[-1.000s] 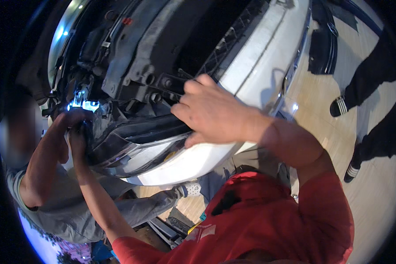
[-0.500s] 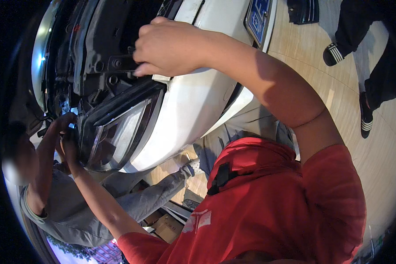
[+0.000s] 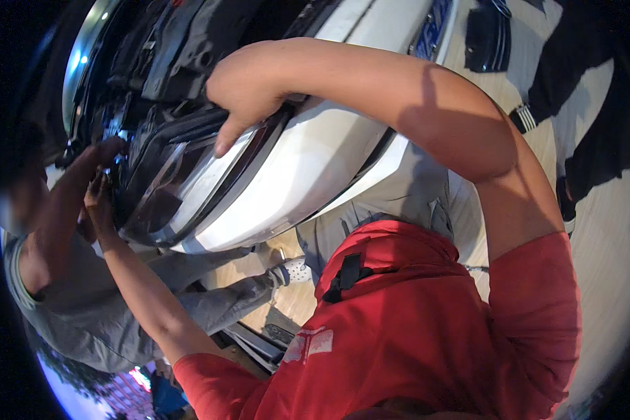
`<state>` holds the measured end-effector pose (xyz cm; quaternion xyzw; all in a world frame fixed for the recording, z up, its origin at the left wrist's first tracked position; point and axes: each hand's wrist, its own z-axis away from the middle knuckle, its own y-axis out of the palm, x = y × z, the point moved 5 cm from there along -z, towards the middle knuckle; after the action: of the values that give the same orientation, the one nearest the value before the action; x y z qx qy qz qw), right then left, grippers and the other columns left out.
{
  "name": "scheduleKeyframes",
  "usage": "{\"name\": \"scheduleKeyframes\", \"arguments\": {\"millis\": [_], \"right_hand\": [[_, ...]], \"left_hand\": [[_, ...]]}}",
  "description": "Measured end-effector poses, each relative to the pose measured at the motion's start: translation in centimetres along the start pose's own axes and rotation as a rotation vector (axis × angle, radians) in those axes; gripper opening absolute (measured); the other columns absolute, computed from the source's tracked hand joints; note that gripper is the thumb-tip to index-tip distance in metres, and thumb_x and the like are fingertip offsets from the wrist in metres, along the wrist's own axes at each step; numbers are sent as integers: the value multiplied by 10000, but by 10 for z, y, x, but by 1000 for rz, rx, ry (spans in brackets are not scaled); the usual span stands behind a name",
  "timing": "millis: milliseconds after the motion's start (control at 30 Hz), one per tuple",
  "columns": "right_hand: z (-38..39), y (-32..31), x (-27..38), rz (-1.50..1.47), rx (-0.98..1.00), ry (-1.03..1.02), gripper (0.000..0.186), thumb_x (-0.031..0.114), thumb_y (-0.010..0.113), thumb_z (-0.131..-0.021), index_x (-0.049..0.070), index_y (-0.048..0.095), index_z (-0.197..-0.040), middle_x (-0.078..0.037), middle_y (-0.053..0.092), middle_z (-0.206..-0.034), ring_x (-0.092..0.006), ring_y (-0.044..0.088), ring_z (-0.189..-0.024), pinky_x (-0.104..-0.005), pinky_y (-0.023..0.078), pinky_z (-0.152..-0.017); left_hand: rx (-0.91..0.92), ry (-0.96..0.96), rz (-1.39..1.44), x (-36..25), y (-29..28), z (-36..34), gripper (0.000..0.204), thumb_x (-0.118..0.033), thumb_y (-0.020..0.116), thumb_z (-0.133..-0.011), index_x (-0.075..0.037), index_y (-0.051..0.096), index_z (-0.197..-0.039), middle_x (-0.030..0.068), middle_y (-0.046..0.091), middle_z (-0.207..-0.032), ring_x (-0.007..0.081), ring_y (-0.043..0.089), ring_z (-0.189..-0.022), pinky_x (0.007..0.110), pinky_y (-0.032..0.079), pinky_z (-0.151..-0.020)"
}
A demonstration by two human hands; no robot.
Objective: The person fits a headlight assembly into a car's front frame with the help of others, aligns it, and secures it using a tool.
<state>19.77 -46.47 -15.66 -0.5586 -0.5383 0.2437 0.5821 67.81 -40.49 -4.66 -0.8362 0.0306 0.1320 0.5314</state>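
White, glossy paint covers the curved bumper [image 3: 294, 168] of the car [image 3: 371, 28], as the head view shows. At the car's front corner sits the headlight [image 3: 162, 199], a long wedge with a smooth, clear lens, a dark interior and a black frame along its upper edge. The right hand [image 3: 248, 87] lies over that upper edge near the headlight's inner end, thumb stretched down across the lens; its other fingers are hidden, so I cannot tell whether they grip. The left hand [image 3: 99, 199] is at the headlight's outer end, beside a co-worker's hand [image 3: 112, 148]; it is too dim there to tell how its fingers are set.

Matte dark metal brackets [image 3: 189, 59] run behind the headlight. Beyond the bumper's far stretch, a blue plate [image 3: 430, 29] bears pale characters, seen edge-on. A pale printed patch [image 3: 311, 344] marks the person's soft red shirt [image 3: 413, 315]. On the smooth, wood-toned floor [image 3: 612, 294] lies a ribbed black panel [image 3: 488, 38], near a black slide [image 3: 523, 119] with white stripes.
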Motion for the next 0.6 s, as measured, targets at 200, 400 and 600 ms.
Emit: {"name": "scheduleKeyframes", "arguments": {"millis": [200,400,600], "right_hand": [[6,19,-9,119,-121,171,717,581,703,-771,-32,640,-1137,-228,677,-948,-375,641,-937,-438,497,-864],[11,39,2,60,-439,197,642,387,721,-772,-29,574,-1239,-181,610,-1075,-331,521,-1051,-393,408,-947],[10,47,-6,-72,-575,154,616,381,763,-728,-3,620,-1189,-180,630,-1062,-336,535,-1030,-402,416,-940]], "left_hand": [[-982,-214,109,-7,41,152,327,-223,631,-936,90,675,-1020,197,708,-1019,235,659,-946,386,484,-856],[-754,-558,900,62,108,199,328,-214,473,-1017,54,626,-1129,85,667,-1001,166,602,-855,303,484,-775],[-839,-394,763,98,106,190,401,-268,503,-1002,91,630,-1129,158,687,-1037,222,630,-907,330,475,-846]]}}
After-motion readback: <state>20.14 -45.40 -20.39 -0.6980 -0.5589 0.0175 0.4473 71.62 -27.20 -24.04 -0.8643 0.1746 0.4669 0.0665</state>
